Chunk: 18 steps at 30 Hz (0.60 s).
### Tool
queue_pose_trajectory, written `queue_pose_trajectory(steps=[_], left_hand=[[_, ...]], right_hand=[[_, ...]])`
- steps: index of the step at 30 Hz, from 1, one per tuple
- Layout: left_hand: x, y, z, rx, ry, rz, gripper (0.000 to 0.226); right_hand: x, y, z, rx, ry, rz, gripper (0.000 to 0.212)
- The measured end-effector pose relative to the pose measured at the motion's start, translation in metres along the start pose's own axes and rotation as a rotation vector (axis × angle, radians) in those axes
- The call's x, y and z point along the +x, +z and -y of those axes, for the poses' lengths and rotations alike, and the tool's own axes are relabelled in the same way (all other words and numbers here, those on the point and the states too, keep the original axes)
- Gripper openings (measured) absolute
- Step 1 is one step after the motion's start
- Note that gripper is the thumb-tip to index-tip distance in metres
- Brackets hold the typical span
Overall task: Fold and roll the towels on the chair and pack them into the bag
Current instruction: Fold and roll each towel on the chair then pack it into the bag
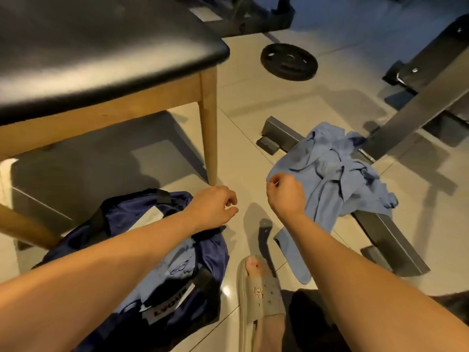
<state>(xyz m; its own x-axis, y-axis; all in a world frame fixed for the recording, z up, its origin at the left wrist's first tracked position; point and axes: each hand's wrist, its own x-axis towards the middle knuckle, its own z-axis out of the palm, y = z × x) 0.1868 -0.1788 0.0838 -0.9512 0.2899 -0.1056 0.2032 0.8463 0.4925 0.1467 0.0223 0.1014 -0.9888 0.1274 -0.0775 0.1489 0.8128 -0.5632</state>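
Tiled floor (241,138), right of centre: crumpled blue towel (330,168) over a bench foot (388,240), right hand (285,193) pinching its edge, probably to shake it flat, left hand (215,207) loosely curled and empty above the navy bag (121,214) lower left.

a: any writing you can make out?
b: one white label (168,304) on the dark blue bag (215,252), black capitals, tilted. it looks like "lvque", though the middle letters are unsure.
a: and the weight plate (289,61)?
b: pale marks, too small to read. the slipper (261,293) bears a small emblem, no legible letters.
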Motion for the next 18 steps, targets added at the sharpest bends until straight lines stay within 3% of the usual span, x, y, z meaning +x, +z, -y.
queue_pose_trajectory(steps=[4,9,13,16,18], left_hand=[[0.053,0.043,-0.047,-0.064,0.037,0.069,0.028],[0.103,0.116,-0.087,-0.058,-0.044,0.219,0.030],[0.124,0.172,-0.100,0.015,-0.106,0.304,0.040],[0.123,0.202,-0.103,0.096,-0.115,0.300,0.038],[0.122,0.212,-0.105,0.092,-0.109,0.298,0.023]], right_hand=[[0.031,-0.035,-0.063,-0.011,0.126,-0.041,0.041],[0.051,-0.034,-0.155,0.002,0.413,0.081,0.045],[0.066,-0.001,-0.206,0.155,0.672,0.154,0.022],[0.076,0.032,-0.244,0.275,0.770,0.163,0.057],[0.072,0.031,-0.236,0.317,0.834,0.123,0.076]])
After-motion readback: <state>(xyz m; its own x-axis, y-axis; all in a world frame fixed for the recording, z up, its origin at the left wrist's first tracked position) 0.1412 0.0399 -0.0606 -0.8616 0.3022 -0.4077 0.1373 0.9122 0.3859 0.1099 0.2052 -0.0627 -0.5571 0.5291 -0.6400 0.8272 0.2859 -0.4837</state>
